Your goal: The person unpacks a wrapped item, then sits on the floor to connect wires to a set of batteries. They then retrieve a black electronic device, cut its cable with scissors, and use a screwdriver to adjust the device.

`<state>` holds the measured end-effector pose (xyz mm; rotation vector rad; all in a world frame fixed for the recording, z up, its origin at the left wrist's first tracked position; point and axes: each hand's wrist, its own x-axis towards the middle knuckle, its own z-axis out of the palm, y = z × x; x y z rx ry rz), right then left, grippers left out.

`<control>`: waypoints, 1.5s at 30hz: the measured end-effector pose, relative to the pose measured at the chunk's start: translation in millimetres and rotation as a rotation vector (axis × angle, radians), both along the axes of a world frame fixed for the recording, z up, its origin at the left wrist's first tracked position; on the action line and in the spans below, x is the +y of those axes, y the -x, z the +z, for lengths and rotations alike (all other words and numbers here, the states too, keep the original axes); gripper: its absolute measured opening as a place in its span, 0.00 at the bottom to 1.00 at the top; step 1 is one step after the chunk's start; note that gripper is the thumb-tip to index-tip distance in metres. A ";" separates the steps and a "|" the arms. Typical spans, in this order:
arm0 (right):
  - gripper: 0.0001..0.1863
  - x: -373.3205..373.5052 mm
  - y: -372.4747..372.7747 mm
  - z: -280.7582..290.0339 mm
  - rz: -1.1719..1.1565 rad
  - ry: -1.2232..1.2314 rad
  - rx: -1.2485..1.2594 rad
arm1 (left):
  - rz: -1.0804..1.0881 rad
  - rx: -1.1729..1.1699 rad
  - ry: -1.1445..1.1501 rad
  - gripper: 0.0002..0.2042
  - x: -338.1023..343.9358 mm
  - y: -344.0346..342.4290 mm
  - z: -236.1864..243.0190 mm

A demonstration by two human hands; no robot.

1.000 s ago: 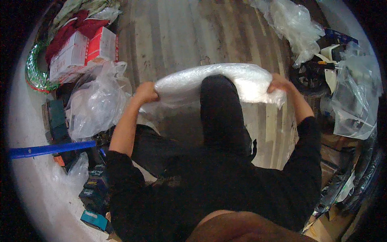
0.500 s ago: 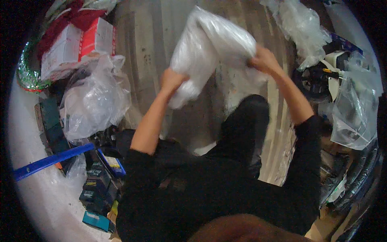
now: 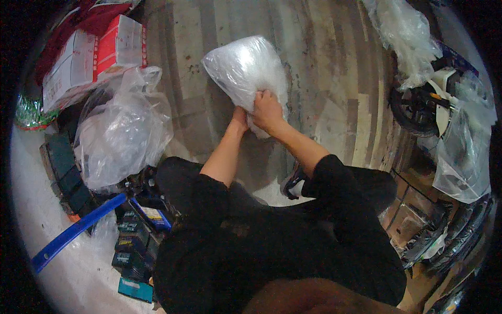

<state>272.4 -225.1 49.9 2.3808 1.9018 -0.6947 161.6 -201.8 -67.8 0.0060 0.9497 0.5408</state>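
While it hangs folded over the wooden floor (image 3: 334, 63) in front of the person, the clear plastic (image 3: 246, 65) looks light, soft and a bit slippery, not something that would break. I'd take it by the bunched near end, where layers gather. The right hand (image 3: 267, 111) has its fingers curled tight on it there; the left hand (image 3: 240, 119) touches just beside, its fingers hidden, so I can't tell its grip. Half a second ago the hands were apart, the plastic arched between them.

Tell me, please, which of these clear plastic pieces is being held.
The plastic bundle at upper centre, in the left hand and right hand; neither touches the left-side bag or right-side plastic.
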 end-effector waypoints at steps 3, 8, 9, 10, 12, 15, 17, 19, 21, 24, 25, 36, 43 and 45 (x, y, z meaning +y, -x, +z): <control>0.26 12.0 11.9 -22.6 -0.011 0.011 -0.022 | 0.207 0.010 0.215 0.25 9.2 -2.8 46.4; 0.25 10.2 1.6 -9.6 -0.027 0.078 0.067 | 0.250 -0.213 0.034 0.38 -12.4 6.1 32.5; 0.25 9.5 -0.8 -12.5 -0.024 0.099 0.029 | 0.198 -0.282 0.007 0.41 -16.3 4.9 23.9; 0.25 10.9 2.0 -17.7 -0.019 0.116 0.000 | 0.093 -0.159 0.029 0.44 -13.2 1.4 23.3; 0.25 8.4 7.0 -24.6 -0.001 0.098 -0.002 | -0.006 0.068 0.003 0.50 -14.0 -4.8 22.4; 0.24 13.6 -4.5 -35.9 0.043 0.020 0.027 | -0.003 0.242 -0.154 0.53 -4.8 -13.5 26.9; 0.24 9.2 -9.9 -49.5 0.082 0.045 -0.014 | -0.036 0.287 -0.132 0.54 -17.0 -16.0 37.3; 0.25 10.8 -9.9 -39.0 0.142 0.053 0.006 | -0.047 0.316 -0.044 0.53 -13.2 -12.0 47.5; 0.26 11.8 -11.8 -28.2 0.178 0.121 0.062 | 0.020 0.157 -0.172 0.52 -32.4 -7.7 22.6; 0.29 13.8 -25.2 -56.6 0.306 0.163 -0.016 | -0.090 0.233 -0.110 0.50 -7.9 -20.1 28.1; 0.31 7.6 -22.7 -42.7 0.304 0.183 0.023 | -0.043 0.208 -0.105 0.48 -14.2 -20.5 20.0; 0.31 129.7 -45.4 80.0 0.248 -0.278 0.100 | 0.205 0.065 -0.063 0.28 -17.2 -18.0 -16.9; 0.36 131.8 -20.9 -28.9 0.272 -0.424 -0.030 | 0.097 0.254 0.072 0.26 -12.7 -3.4 13.1; 0.35 139.9 -13.6 -42.7 0.280 -0.517 -0.036 | 0.058 0.183 0.173 0.25 -3.3 11.6 8.5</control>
